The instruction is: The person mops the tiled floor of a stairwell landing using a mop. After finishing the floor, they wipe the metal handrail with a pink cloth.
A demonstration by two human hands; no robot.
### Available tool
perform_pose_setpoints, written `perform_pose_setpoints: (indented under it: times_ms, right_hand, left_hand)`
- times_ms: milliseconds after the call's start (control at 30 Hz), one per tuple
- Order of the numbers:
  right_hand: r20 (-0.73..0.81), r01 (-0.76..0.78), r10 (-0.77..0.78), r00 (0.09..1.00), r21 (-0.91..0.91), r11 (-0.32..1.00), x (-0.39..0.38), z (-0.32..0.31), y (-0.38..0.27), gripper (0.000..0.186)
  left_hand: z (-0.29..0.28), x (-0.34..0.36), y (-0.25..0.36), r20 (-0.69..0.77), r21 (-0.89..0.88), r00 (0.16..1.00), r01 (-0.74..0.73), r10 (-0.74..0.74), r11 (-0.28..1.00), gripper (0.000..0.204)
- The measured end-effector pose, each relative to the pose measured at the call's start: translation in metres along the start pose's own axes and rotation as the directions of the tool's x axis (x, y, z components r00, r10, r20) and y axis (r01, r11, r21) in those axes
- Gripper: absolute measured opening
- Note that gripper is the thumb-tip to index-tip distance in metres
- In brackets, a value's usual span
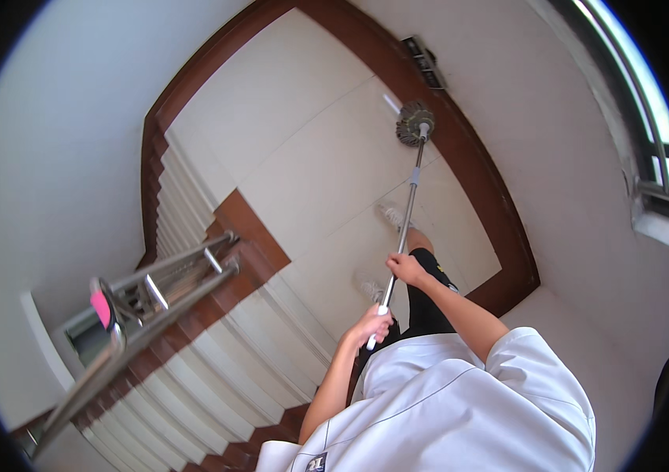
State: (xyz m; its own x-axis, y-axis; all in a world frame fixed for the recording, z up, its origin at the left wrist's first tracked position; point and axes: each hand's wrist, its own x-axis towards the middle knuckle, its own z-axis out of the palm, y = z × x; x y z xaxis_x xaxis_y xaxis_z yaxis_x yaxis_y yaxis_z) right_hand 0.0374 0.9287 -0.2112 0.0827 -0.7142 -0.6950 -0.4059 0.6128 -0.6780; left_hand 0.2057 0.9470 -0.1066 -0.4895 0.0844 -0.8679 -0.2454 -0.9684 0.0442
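Observation:
A mop (410, 200) with a metal pole slants away from me across the landing. My left hand (371, 324) is closed round the white grip near its top end. Farther up the pole, my right hand (405, 268) is wrapped round the bare metal. The round grey-brown mop head (415, 124) rests on the pale tiled floor (295, 118), close to the dark red-brown border along the right wall. My feet in light shoes stand on the tiles beside the pole.
Stairs with pale treads (232, 346) run down at the lower left, and another flight (181, 189) lies beyond. Between them is a metal handrail (169, 315) with a pink item (101, 309) on it. A dark box-like object (422, 61) sits against the wall past the mop head. A barred window (653, 118) is at right.

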Motion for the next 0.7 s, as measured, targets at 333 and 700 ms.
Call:
perform_pose_setpoints:
  times_ms: [333,700]
  right_hand:
    - [0.105,-0.175,0.191,0.976,-0.147,0.974,0.026,-0.075,0.040,0.033]
    - [0.677,0.282,0.052,0.734,-0.374,0.884,-0.045,0.196,-0.016,0.035]
  left_hand:
    - [0.046,0.033,0.003,0.061,-0.343,0.986,-0.124,0.153,0.931,0.012]
    - [-0.024,-0.087,-0.244,-0.189,-0.868,0.905,-0.335,0.381,0.366,0.010]
